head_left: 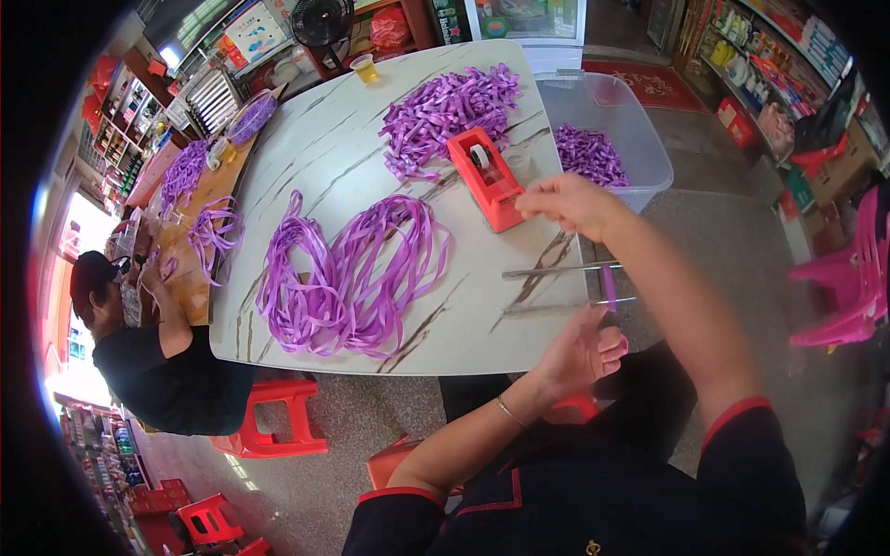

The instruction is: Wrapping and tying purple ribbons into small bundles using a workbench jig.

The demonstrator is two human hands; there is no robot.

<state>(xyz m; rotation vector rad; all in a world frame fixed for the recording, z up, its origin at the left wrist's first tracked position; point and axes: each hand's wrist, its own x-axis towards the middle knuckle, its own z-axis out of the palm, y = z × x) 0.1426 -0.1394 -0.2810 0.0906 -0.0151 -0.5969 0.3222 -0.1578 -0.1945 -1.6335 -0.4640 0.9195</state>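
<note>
A red tape dispenser (486, 181) with a roll of tape stands near the table's right edge. My right hand (577, 206) is closed in a pinch at its front cutting end, on the tape; the thin strip itself hardly shows. Two thin metal rods (556, 270) jut over the table edge, with a purple ribbon (608, 285) across them. Just below the rods is my left hand (582, 357), fingers curled and thumb up against the ribbon's lower end. Its palm is partly hidden.
Looped purple ribbons (348, 278) and a heap of short purple pieces (445, 116) lie on the marble-patterned table (315, 148). A clear plastic bin (640, 139) with more pieces stands at its right. A cup (365, 69) is at the far edge. Another person (167, 352) sits at left.
</note>
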